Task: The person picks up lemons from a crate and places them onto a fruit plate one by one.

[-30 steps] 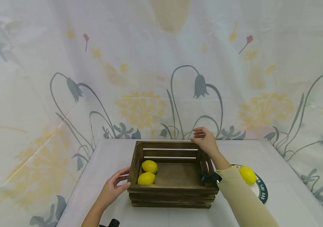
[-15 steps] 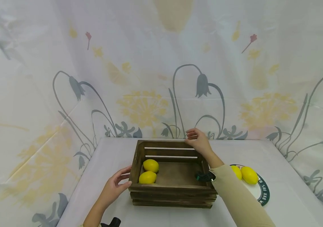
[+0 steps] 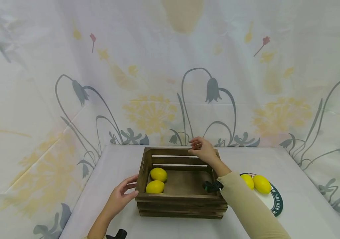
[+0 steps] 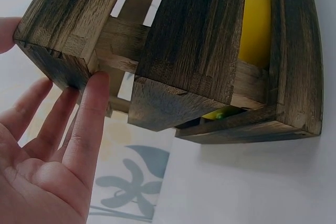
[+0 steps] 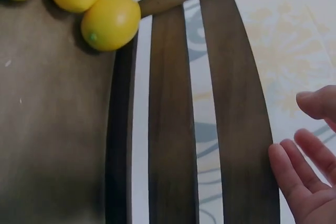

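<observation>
A dark wooden slatted crate (image 3: 181, 200) stands on the white table. Inside it, to the left, lie yellow lemons (image 3: 158, 174); the right wrist view shows three of these lemons (image 5: 110, 21), while the head view shows only two. My left hand (image 3: 119, 196) is at the crate's left side, its mostly straight fingers (image 4: 86, 129) touching the slat end, thumb at the corner of the top slat. My right hand (image 3: 206, 153) reaches across the crate to its back rim, fingers loosely bent, holding nothing. In the right wrist view its fingertips are right at the rim's edge.
To the right of the crate, a white plate (image 3: 278, 202) with a dark green lettered rim holds two lemons (image 3: 261, 184), partly behind the right sleeve (image 3: 247, 205). A floral curtain (image 3: 158, 66) hangs behind the table and along its sides.
My right hand has moved leftward along the crate's back rim, and its forearm uncovers more of the plate and its second lemon. The left hand stays at the crate's left side.
</observation>
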The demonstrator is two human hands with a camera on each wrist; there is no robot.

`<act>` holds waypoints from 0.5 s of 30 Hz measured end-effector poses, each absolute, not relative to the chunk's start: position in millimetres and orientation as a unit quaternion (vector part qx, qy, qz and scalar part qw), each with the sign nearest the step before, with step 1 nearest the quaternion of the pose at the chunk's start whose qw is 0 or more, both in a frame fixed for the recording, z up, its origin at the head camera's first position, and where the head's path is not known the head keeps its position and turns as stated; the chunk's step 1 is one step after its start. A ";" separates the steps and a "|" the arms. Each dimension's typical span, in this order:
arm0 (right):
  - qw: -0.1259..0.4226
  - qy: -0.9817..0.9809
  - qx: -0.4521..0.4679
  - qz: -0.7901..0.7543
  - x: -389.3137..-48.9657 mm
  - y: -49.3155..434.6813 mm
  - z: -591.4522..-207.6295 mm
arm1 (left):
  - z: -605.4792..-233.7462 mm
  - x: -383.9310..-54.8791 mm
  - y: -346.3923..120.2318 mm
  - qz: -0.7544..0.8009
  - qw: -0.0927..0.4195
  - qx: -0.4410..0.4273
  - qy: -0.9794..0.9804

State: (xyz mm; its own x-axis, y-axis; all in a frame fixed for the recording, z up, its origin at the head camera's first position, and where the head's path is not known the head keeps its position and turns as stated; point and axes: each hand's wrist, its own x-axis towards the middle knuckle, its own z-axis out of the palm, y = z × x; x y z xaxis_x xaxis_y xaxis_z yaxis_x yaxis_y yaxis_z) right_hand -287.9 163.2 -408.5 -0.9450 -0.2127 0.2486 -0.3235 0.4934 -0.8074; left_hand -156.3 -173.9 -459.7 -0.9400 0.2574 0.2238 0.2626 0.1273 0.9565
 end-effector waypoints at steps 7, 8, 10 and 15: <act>0.028 -0.855 0.211 0.473 -287.9 148.0 -410.2 | -461.5 -157.2 -174.8 -0.637 0.005 -0.179 -0.750; 0.024 -0.854 0.219 0.471 -288.4 145.6 -410.6 | -461.6 -157.3 -174.9 -0.637 0.005 -0.179 -0.749; 0.013 -0.854 0.232 0.465 -288.9 141.3 -411.2 | -461.9 -157.3 -174.9 -0.638 0.004 -0.178 -0.749; -0.020 -0.854 0.261 0.450 -291.7 132.0 -411.9 | -462.0 -157.3 -174.7 -0.639 0.004 -0.175 -0.749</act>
